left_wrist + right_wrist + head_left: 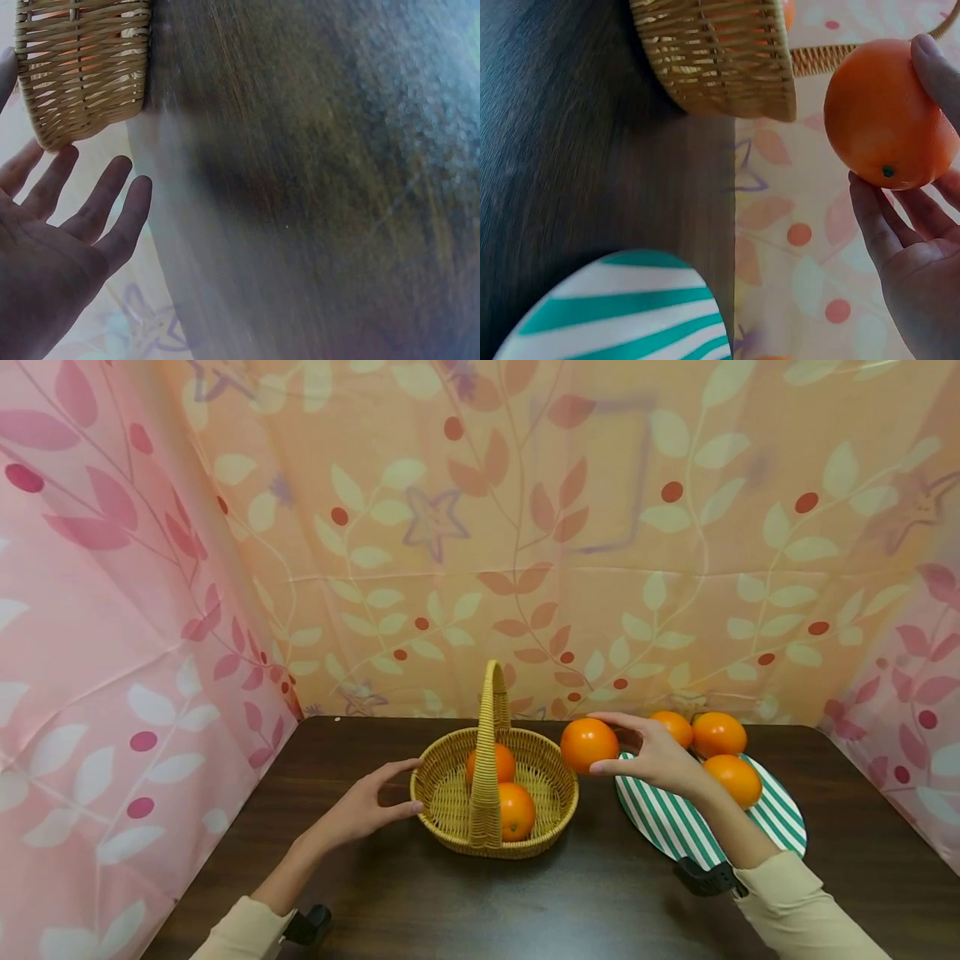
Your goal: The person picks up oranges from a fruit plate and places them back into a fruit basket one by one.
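My right hand [656,756] pinches an orange [589,745] between thumb and fingers, just off the right rim of a wicker basket [442,827]. In the right wrist view this orange [889,112] shows a small green stem spot and is held above the tabletop. Two more oranges lie inside the basket, one orange [517,812] near the front and one orange [495,763] behind, both partly covered by the arched handle [486,777]. At the basket's left rim is my left hand [367,802], fingers extended and fingertips right at the weave.
To the right lies a green-and-white striped plate [652,814] bearing several oranges [733,781], partly behind my right forearm. Everything stands on a dark wooden table [360,893]. Patterned curtains [420,568] hang close behind the table and along both sides.
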Action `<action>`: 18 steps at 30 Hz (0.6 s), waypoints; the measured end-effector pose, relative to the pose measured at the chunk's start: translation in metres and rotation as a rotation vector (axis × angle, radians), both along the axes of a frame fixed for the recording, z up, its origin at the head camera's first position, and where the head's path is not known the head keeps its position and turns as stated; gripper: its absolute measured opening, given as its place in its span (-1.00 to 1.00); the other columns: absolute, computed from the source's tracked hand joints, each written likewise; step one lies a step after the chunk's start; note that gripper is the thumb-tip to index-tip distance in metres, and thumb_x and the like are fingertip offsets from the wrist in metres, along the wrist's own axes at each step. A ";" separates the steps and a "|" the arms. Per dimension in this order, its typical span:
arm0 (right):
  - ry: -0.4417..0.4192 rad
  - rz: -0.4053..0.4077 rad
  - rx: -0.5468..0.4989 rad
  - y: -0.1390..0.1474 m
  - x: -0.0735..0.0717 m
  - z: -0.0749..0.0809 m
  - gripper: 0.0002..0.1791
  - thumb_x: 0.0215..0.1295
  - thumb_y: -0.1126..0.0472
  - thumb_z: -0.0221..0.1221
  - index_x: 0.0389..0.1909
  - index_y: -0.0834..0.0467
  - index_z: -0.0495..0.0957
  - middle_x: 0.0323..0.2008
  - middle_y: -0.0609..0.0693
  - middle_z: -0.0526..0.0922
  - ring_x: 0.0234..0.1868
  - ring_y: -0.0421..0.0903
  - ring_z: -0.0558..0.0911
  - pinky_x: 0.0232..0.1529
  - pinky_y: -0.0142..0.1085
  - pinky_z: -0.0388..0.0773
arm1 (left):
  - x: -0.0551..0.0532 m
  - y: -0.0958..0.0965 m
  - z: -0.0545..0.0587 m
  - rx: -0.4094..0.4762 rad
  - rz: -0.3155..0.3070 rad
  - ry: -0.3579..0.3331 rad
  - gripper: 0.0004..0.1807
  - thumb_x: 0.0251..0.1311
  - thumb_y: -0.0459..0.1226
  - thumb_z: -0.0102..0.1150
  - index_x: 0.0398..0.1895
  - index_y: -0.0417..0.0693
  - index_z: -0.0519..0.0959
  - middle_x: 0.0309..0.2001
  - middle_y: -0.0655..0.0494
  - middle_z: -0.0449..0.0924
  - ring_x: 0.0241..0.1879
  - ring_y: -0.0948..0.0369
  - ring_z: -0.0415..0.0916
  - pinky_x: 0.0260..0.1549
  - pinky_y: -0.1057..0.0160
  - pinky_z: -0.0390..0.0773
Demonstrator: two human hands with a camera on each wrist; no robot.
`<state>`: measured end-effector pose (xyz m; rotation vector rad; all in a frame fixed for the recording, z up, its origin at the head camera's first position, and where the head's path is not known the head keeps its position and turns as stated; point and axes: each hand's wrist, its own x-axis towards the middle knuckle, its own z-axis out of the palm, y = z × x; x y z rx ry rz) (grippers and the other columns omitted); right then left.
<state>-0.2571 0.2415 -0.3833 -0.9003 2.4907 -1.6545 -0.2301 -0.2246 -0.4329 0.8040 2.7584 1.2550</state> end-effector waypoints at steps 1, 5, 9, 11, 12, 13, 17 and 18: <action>0.002 0.008 -0.006 -0.003 -0.001 0.000 -0.28 0.17 0.31 0.48 0.37 0.18 0.46 0.23 0.09 0.55 0.11 0.03 0.62 0.12 -0.17 0.57 | 0.000 0.000 0.000 -0.001 -0.002 0.003 -0.26 0.29 -0.07 0.39 0.46 -0.12 0.38 0.38 -0.08 0.40 0.30 -0.24 0.35 0.20 -0.32 0.35; 0.015 0.028 -0.019 -0.013 -0.005 -0.002 -0.27 0.14 0.31 0.50 0.36 0.17 0.48 0.21 0.08 0.57 0.06 0.05 0.65 0.05 -0.12 0.62 | 0.000 0.000 0.000 -0.007 -0.001 0.005 -0.27 0.29 -0.08 0.39 0.46 -0.11 0.38 0.38 -0.08 0.40 0.30 -0.23 0.34 0.21 -0.31 0.35; 0.025 0.050 -0.012 -0.021 -0.007 -0.005 -0.27 0.14 0.30 0.50 0.36 0.16 0.48 0.20 0.07 0.58 0.05 0.04 0.64 0.05 -0.16 0.62 | 0.000 0.000 0.000 -0.011 0.001 0.001 -0.27 0.29 -0.08 0.39 0.46 -0.11 0.38 0.38 -0.07 0.40 0.32 -0.22 0.33 0.22 -0.30 0.34; 0.032 0.054 -0.011 -0.024 -0.007 -0.008 -0.28 0.14 0.29 0.50 0.35 0.16 0.49 0.20 0.07 0.58 0.06 0.03 0.64 0.08 -0.15 0.60 | 0.001 0.000 0.001 -0.012 0.000 0.001 -0.28 0.29 -0.09 0.39 0.46 -0.11 0.38 0.38 -0.07 0.40 0.33 -0.21 0.32 0.23 -0.31 0.33; 0.042 0.052 -0.008 -0.026 -0.008 -0.010 -0.28 0.14 0.28 0.51 0.35 0.16 0.49 0.19 0.08 0.59 0.06 0.02 0.64 0.09 -0.15 0.59 | 0.001 0.000 0.001 -0.011 0.000 0.001 -0.28 0.29 -0.09 0.39 0.46 -0.11 0.38 0.38 -0.07 0.40 0.33 -0.21 0.32 0.23 -0.31 0.33; 0.046 0.052 -0.009 -0.028 -0.008 -0.012 -0.28 0.13 0.29 0.51 0.34 0.17 0.49 0.19 0.09 0.59 0.05 0.02 0.64 0.09 -0.13 0.60 | 0.001 0.000 0.001 -0.012 0.000 0.001 -0.28 0.30 -0.09 0.38 0.46 -0.10 0.38 0.38 -0.07 0.39 0.33 -0.20 0.32 0.23 -0.31 0.33; 0.082 0.035 0.000 -0.034 -0.009 -0.022 -0.28 0.13 0.29 0.51 0.34 0.20 0.50 0.21 0.11 0.58 0.02 0.00 0.64 0.06 -0.12 0.60 | 0.001 0.000 0.000 -0.011 -0.002 0.002 -0.28 0.30 -0.09 0.38 0.46 -0.10 0.38 0.39 -0.07 0.39 0.33 -0.20 0.32 0.23 -0.30 0.33; 0.086 0.034 -0.002 -0.035 -0.009 -0.024 -0.28 0.12 0.29 0.51 0.34 0.20 0.50 0.21 0.11 0.58 0.01 0.01 0.64 0.05 -0.12 0.61 | 0.001 0.000 0.000 -0.010 -0.004 0.001 -0.28 0.30 -0.10 0.38 0.46 -0.11 0.38 0.39 -0.07 0.39 0.33 -0.21 0.32 0.23 -0.30 0.33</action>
